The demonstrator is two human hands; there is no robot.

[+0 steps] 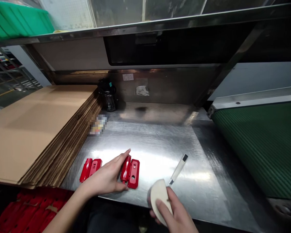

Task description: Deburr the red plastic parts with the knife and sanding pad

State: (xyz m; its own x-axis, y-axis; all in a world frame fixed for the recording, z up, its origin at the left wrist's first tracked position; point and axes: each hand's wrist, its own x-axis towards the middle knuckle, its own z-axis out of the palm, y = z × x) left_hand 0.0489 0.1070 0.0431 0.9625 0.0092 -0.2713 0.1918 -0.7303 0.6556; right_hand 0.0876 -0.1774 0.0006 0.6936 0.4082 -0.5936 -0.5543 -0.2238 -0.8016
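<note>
My left hand [106,176] pinches a glossy red plastic casing [130,171] on the brushed-steel table [160,142]; my right hand [174,213] grips a cream, half-round sponge [158,197].

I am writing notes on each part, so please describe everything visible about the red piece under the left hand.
The red part looks like glossy moulded plastic: a rounded bar on its left joined to a flat plate with two small openings. It lies flat near the front edge of the metal table. The left hand rests on it, fingers over the rounded bar and thumb at its lower end.
</note>
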